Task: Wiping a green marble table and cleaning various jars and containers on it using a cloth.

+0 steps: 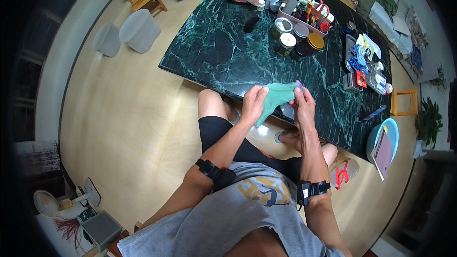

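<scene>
A thin green cloth (278,96) is stretched between my two hands, just over the near edge of the dark green marble table (214,39). My left hand (254,101) pinches its left upper corner between thumb and fingers. On the other side, my right hand (303,101) grips the right end, where a small purple part (299,84) shows by the fingertips. One end of the cloth hangs down past the table edge towards my lap. Whether it is a sock, a glove or a plain cloth, I cannot tell.
Several lidded jars (287,43) stand beside a pink organizer box (300,21) with scissors and pens. A black object (251,24) lies left of them. At the right are a tray of small items (351,51), a phone (375,112) and a blue basin (394,132) holding a notebook (382,153).
</scene>
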Demonstrator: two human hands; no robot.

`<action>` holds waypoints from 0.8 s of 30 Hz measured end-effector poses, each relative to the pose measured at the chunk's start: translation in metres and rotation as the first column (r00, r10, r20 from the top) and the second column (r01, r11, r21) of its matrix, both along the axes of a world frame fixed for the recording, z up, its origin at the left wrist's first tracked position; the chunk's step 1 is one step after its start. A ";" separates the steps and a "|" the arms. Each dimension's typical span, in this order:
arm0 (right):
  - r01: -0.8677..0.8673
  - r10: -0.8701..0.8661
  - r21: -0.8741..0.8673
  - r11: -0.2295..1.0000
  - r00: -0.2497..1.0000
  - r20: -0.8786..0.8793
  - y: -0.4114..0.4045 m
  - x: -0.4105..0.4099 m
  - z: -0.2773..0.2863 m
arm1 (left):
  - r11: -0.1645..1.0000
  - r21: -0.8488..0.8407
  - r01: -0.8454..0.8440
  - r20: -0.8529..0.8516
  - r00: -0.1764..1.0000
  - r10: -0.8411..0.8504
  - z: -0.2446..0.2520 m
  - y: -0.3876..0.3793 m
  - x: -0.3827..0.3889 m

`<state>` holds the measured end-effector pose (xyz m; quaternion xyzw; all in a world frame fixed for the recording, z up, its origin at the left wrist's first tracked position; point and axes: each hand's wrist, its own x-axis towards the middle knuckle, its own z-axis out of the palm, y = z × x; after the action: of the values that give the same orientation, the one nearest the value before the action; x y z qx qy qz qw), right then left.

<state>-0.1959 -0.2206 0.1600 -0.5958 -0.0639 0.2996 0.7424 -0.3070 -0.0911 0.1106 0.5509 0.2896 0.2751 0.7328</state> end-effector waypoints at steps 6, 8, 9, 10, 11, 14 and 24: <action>0.105 -0.072 -0.300 0.948 0.990 0.118 0.023 0.033 -0.029 | 0.827 0.545 0.137 -0.310 0.950 0.046 0.010 0.071 0.043; 0.173 -0.033 -0.515 0.840 0.962 0.270 0.012 0.044 -0.066 | 0.718 0.679 0.155 -0.388 0.906 0.171 0.003 0.079 0.056; 0.277 0.051 -0.618 0.736 0.888 0.458 -0.004 0.056 -0.094 | 0.715 0.682 0.156 -0.374 0.914 0.157 0.002 0.074 0.063; 0.220 0.262 -0.697 0.682 0.816 0.515 -0.003 0.037 -0.074 | 0.682 0.697 0.221 -0.446 0.879 0.171 -0.008 0.077 0.051; 0.226 0.408 -0.731 0.643 0.706 0.578 -0.005 0.031 -0.089 | 0.649 0.704 0.289 -0.515 0.837 0.186 -0.017 0.081 0.040; 0.345 0.540 -0.775 0.529 0.567 0.622 -0.026 0.035 -0.105 | 0.530 0.734 0.424 -0.563 0.817 0.126 -0.044 0.066 0.031; 0.517 0.555 -0.792 0.324 0.574 0.602 -0.036 0.051 -0.145 | 0.210 0.712 0.670 -0.659 0.741 -0.131 -0.068 0.066 0.073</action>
<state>-0.1444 -0.2566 0.0150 -0.9682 -0.2193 -0.0265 0.1177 -0.2337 -0.0246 0.0424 0.9674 0.0835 0.0390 0.2359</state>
